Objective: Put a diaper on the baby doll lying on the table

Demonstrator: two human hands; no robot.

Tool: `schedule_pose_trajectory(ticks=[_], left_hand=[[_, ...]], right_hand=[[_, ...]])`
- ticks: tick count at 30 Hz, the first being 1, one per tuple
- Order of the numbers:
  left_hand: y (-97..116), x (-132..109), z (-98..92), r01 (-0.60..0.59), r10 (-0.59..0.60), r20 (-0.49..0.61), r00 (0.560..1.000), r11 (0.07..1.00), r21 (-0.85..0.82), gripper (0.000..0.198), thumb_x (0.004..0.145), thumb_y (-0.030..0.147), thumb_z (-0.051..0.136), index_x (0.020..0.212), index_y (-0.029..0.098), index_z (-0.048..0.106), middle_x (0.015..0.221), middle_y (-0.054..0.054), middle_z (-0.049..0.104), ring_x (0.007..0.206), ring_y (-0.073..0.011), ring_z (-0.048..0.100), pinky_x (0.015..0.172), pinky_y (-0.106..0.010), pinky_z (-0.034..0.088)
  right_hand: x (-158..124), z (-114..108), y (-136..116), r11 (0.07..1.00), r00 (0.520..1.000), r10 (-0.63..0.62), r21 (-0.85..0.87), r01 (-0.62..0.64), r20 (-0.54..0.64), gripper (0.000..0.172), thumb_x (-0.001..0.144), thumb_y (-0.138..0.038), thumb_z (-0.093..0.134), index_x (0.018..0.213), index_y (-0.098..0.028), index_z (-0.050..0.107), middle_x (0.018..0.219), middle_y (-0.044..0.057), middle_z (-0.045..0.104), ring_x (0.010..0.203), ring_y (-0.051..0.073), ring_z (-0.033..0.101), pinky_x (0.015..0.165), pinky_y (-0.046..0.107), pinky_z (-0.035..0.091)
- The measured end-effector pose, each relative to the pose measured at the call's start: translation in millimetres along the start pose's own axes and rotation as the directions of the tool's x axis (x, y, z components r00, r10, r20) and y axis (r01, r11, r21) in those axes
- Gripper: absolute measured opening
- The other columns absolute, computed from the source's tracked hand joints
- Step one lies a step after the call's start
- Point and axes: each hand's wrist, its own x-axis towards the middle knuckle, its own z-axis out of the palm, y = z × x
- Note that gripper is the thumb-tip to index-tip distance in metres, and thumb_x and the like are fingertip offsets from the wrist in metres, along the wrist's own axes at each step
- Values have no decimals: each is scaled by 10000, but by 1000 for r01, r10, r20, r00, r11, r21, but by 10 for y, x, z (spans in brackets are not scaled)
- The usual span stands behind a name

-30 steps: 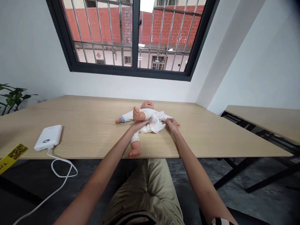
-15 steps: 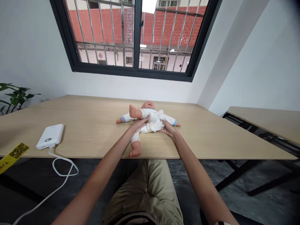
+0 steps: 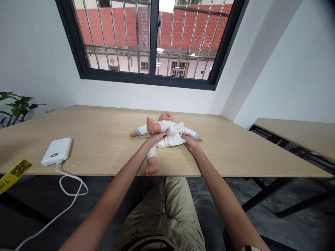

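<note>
A baby doll in a white outfit with blue cuffs lies on its back on the wooden table, head toward the window. One of its legs is bent up; the other stretches toward the table's front edge. White diaper-like cloth is bunched around its bottom. My left hand grips the doll between its legs, just under the raised one, with some fingers hidden. At the other side, my right hand is closed on the edge of the white diaper.
To the left stands a white power bank with a white cable hanging over the table edge. A yellow tag and a green plant are further left. A barred window is ahead; another table stands at right.
The right hand has drawn the diaper edge slightly outward and up. My left hand and the doll's raised leg have shifted a little to the right.
</note>
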Motion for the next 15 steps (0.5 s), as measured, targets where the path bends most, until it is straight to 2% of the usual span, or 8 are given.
schedule_pose_trajectory(ticks=[4, 7, 9, 11, 15], left_hand=[[5, -6, 1, -26, 26, -12, 1000, 998, -58, 583, 796, 566, 640, 1297, 267, 627, 1297, 14, 651, 1385, -266, 418, 1154, -313, 351], [14, -28, 6, -51, 52, 2, 999, 989, -137, 607, 779, 530, 682, 1295, 215, 630, 1303, -16, 648, 1382, -290, 416, 1139, -307, 362], [25, -46, 13, -50, 54, 22, 998, 984, -168, 591, 778, 515, 689, 1283, 212, 640, 1282, -20, 661, 1378, -292, 422, 1149, -314, 347], [33, -55, 20, -35, 42, 37, 998, 985, -169, 565, 790, 520, 671, 1267, 219, 650, 1255, -23, 677, 1378, -281, 425, 1162, -315, 329], [13, -27, 15, -1, 7, 43, 999, 991, -131, 547, 818, 553, 624, 1243, 211, 661, 1233, -31, 689, 1382, -259, 423, 1176, -296, 297]], right_hand=[[3, -47, -28, 993, 986, -59, -108, 43, -154, 171, 617, -197, 634, 778, -177, 578, 656, -16, 597, 579, 116, 531, 534, 223, 419], [0, -56, -35, 967, 970, -135, -240, 85, -203, 215, 589, -210, 646, 793, -176, 584, 667, -13, 602, 613, 126, 531, 557, 224, 411], [-3, -47, -40, 933, 974, -174, -341, 116, -145, 196, 590, -243, 660, 762, -170, 601, 691, 6, 623, 672, 145, 552, 604, 234, 425], [-6, -37, -41, 912, 987, -155, -389, 129, -35, 173, 602, -290, 662, 708, -163, 613, 706, 18, 636, 704, 154, 559, 641, 243, 424], [-28, -44, -29, 950, 986, -51, -297, 96, 156, 244, 582, -322, 689, 749, -157, 624, 722, -5, 625, 663, 126, 538, 627, 231, 403]])
